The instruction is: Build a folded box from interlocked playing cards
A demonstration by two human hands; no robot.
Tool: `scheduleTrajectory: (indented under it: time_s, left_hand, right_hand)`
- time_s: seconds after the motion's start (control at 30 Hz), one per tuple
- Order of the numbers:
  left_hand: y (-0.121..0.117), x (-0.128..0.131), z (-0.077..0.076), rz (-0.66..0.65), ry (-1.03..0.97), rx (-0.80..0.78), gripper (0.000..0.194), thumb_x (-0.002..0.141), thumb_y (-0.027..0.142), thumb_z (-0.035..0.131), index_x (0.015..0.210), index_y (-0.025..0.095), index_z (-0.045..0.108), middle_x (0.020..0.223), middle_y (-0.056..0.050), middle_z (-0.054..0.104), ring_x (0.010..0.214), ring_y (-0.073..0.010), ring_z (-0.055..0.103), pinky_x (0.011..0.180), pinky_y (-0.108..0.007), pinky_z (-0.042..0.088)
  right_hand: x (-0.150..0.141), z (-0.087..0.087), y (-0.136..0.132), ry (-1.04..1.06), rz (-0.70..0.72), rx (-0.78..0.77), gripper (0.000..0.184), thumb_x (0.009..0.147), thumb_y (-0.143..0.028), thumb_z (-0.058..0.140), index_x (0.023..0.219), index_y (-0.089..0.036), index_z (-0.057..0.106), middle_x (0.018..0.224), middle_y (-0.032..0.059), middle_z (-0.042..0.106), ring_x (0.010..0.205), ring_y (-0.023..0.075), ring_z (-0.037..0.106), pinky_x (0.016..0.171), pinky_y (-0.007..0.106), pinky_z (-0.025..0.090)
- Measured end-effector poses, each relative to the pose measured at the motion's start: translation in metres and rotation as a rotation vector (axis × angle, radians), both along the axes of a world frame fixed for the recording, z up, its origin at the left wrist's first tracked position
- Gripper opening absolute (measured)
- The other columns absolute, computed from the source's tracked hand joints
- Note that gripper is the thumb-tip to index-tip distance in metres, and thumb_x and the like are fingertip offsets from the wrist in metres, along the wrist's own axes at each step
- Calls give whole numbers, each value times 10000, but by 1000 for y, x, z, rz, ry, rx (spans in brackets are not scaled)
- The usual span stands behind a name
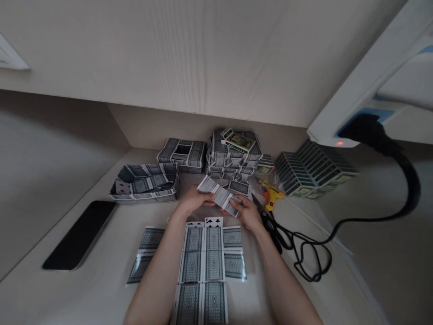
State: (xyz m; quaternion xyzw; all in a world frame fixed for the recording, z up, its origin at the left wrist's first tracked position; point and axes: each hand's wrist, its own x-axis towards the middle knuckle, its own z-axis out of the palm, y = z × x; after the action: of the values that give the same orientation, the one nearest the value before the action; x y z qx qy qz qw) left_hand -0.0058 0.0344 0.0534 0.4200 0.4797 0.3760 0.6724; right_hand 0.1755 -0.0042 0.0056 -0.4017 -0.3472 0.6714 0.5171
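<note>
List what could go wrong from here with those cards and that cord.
The black cord lies in loops beside the right forearm; a sweep of that arm might snag it, perhaps shifting the yellow glue gun.

The left forearm hangs above the laid-out cards; lowering it could nudge them out of line.

The green card box rests at a slant on the stacked boxes; a bump might tip it off.
</note>
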Motion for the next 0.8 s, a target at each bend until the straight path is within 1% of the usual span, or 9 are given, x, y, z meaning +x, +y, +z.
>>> scheduleTrajectory:
  time_s: [0.17, 0.27, 0.37, 0.43, 0.5, 0.57, 0.63, 0.73, 0.8]
  left_hand:
    - [5, -6, -1, 11, -5, -6, 360, 543, 185, 737, 875, 111, 622, 864, -64, 679, 759, -192, 636, 694, -327, 542]
    - [6, -11, -2, 20, -23, 18, 396, 540, 235, 748, 895, 114, 623, 893, -72, 676, 794, -202, 631, 697, -326, 536]
    - [8, -14, -2, 68, -26, 56, 419, 601, 342, 706, 952, 130, 617, 918, -73, 669, 808, -190, 624, 671, -294, 525]
    - [9, -18, -1, 139, -32, 116, 464, 650, 402, 656, 1044, 168, 584, 956, -65, 657, 819, -177, 615, 632, -258, 511]
    - [10, -21, 1, 169, -40, 166, 493, 667, 416, 632, 1102, 202, 548, 985, -59, 646, 815, -167, 607, 605, -236, 496]
    - [10, -24, 3, 126, -13, 171, 476, 668, 416, 622, 1088, 204, 553, 966, -57, 644, 782, -164, 604, 582, -232, 487]
    - [9, -24, 3, 69, 57, 153, 430, 663, 402, 618, 1038, 197, 568, 909, -45, 638, 737, -160, 597, 549, -233, 482]
    - [6, -20, 4, 29, 161, 166, 374, 630, 323, 639, 972, 198, 551, 843, -13, 598, 712, -152, 574, 514, -223, 473]
    - [4, -15, 3, 24, 215, 214, 364, 593, 259, 654, 930, 194, 535, 833, 1, 571, 720, -146, 560, 510, -209, 463]
  right_hand:
    - [0, 6, 2, 149, 23, -49, 327, 698, -497, 575, 905, -245, 583, 880, 47, 674, 802, 256, 640, 602, 401, 517]
    - [0, 8, 2, 182, 51, -47, 328, 688, -455, 605, 948, -258, 573, 939, 36, 662, 807, 247, 638, 599, 392, 515]
    - [0, 5, 1, 151, 73, -29, 269, 658, -384, 655, 876, -238, 599, 884, 26, 671, 786, 235, 639, 613, 385, 513]
    - [-1, 1, 2, 112, 73, -33, 242, 649, -381, 662, 832, -230, 613, 829, 22, 675, 771, 230, 637, 612, 383, 513]
    - [-2, -3, 2, 68, 48, -40, 241, 645, -388, 662, 829, -237, 621, 800, 10, 674, 766, 223, 632, 607, 381, 516]
    - [-3, -8, 3, 23, 11, -32, 240, 648, -395, 654, 838, -250, 625, 794, -1, 671, 772, 214, 624, 609, 377, 519]
    - [-4, -11, 4, -22, -9, -11, 234, 662, -404, 637, 844, -256, 631, 797, -5, 668, 775, 207, 617, 616, 372, 520]
    - [-4, -15, 5, -92, -26, 24, 234, 679, -415, 615, 851, -259, 639, 800, -1, 666, 766, 203, 612, 617, 366, 516]
    - [-3, -17, 5, -135, -49, 37, 241, 679, -424, 608, 849, -257, 645, 797, 0, 668, 754, 204, 611, 610, 361, 510]
